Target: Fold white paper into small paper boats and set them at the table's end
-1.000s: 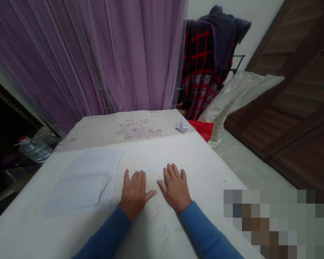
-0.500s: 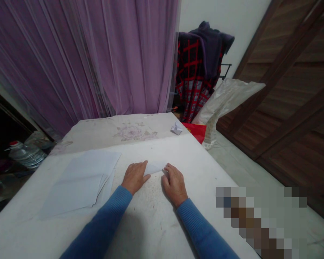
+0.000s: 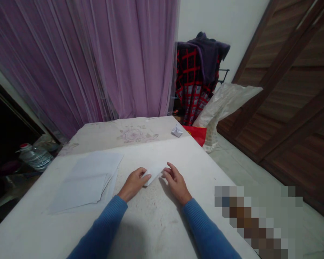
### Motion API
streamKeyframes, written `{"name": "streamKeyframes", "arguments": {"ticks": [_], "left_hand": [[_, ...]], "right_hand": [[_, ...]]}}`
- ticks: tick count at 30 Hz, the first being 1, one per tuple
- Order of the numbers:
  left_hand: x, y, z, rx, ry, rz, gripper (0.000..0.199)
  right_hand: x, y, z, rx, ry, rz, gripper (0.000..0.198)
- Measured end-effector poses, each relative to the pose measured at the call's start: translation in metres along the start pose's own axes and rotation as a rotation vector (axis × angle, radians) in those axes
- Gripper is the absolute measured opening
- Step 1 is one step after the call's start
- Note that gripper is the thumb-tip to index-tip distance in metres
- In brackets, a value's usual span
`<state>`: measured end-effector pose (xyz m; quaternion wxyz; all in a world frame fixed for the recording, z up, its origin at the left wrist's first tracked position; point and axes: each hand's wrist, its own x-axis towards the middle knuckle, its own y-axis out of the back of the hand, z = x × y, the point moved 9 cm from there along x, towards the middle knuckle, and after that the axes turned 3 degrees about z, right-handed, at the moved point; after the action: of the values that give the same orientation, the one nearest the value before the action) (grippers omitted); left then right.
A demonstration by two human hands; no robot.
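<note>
A small folded piece of white paper is held just above the table between my two hands, slanting up to the right. My left hand grips its left end, thumb on top and the fingers behind. At the opposite corner, the thumb and bent fingers of my right hand pinch the paper, while one finger points up and away. To the left lies a stack of white paper sheets, their edges uneven. A small folded paper piece with raised points sits near the table's far right corner.
The table has a pale cover with a flower print at its far end. A plastic bottle with a red cap stands off its left side. Beyond the right edge are a red bag, a whitish plastic sack and a wooden wardrobe.
The folded paper has turned from lying nearly level to a slant, its left end lifted and nearer me. My left hand has rolled to grip it; one right finger has straightened upward.
</note>
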<state>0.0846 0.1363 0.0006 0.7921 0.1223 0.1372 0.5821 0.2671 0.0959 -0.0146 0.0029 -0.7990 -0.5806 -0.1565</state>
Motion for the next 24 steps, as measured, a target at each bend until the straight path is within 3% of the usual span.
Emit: {"name": "streamKeyframes", "arguments": {"ticks": [3, 6, 12, 24], "left_hand": [[-0.010, -0.017, -0.006, -0.244, 0.093, -0.129, 0.043], [-0.016, -0.030, -0.004, -0.335, 0.099, -0.161, 0.046], [-0.022, -0.035, -0.005, -0.315, 0.066, -0.026, 0.044], [-0.036, -0.041, -0.009, -0.479, 0.142, -0.080, 0.067]], "right_hand": [[-0.005, -0.014, -0.002, 0.241, -0.115, -0.118, 0.057], [-0.010, -0.023, -0.007, 0.323, -0.127, -0.135, 0.058], [-0.018, -0.031, -0.008, 0.258, -0.112, -0.084, 0.057], [-0.022, -0.030, -0.015, 0.367, -0.123, -0.080, 0.036]]}}
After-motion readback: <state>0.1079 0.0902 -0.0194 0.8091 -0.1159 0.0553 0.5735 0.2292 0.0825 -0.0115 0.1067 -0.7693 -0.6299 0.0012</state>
